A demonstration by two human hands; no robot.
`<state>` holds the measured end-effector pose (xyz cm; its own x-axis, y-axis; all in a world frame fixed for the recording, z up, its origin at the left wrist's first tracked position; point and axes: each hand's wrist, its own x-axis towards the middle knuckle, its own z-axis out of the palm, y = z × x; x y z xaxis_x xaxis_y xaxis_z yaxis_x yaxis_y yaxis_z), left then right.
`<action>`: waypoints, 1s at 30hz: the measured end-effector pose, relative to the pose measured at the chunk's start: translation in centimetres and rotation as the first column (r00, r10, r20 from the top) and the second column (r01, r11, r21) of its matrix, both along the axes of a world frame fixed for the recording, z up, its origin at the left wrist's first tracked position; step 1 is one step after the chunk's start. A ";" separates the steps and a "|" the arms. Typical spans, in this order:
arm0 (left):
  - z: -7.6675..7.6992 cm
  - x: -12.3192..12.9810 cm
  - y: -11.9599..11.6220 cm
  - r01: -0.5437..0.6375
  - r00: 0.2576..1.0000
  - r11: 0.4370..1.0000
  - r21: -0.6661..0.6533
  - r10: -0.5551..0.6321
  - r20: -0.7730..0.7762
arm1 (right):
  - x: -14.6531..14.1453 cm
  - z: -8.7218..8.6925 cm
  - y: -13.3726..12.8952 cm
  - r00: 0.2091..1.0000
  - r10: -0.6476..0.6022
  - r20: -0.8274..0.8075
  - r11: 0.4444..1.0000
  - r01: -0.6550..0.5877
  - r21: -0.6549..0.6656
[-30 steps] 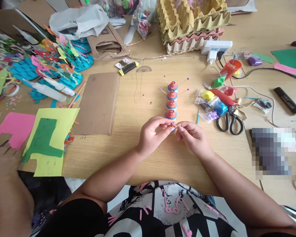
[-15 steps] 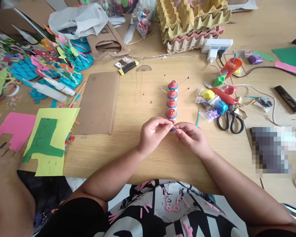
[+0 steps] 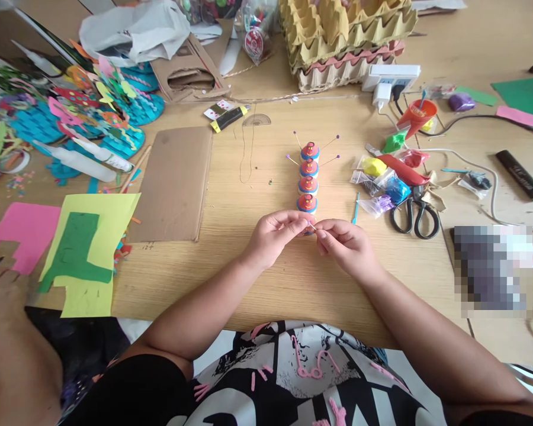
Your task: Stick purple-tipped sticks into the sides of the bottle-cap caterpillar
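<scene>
A row of red domes (image 3: 308, 184) with blue rims and small yellow faces runs down the table in front of me. Thin sticks with purple tips (image 3: 337, 157) poke out at both sides of its far end. Over the nearest dome, my right hand (image 3: 344, 245) pinches a short thin stick (image 3: 312, 226) with a small purple tip. The thumb and fingertips of my left hand (image 3: 276, 238) are closed at that purple end. Both hands partly cover the nearest dome.
Clay packets (image 3: 397, 190) and black-handled scissors (image 3: 415, 216) lie at right, with a blue tool (image 3: 356, 208) nearby. Cardboard (image 3: 171, 183) and coloured paper (image 3: 86, 296) are at left, beside another person's hand (image 3: 2, 290). Egg trays (image 3: 346, 44) and a power strip (image 3: 391, 77) stand behind.
The purple tip of the stick now shows between my fingertips. My hands stay almost in place over the nearest dome; the whole view has shifted slightly.
</scene>
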<state>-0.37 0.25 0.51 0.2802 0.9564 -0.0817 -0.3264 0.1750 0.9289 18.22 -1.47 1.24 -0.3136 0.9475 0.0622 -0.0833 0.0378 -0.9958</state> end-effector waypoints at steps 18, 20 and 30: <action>-0.2 0.0 0.0 -0.038 0.998 0.996 0.087 0.042 -0.050 | 0.0 -0.4 -0.1 0.997 -0.030 0.073 0.999 0.027 0.044; 0.0 0.0 -0.1 -0.046 0.997 0.997 0.069 0.050 -0.058 | 0.1 -0.5 -0.1 0.996 -0.042 0.084 0.998 0.038 0.043; 0.3 0.3 0.0 -0.089 0.992 0.992 0.085 0.096 -0.078 | 0.0 -0.3 -0.2 0.990 -0.055 0.126 0.997 0.049 0.055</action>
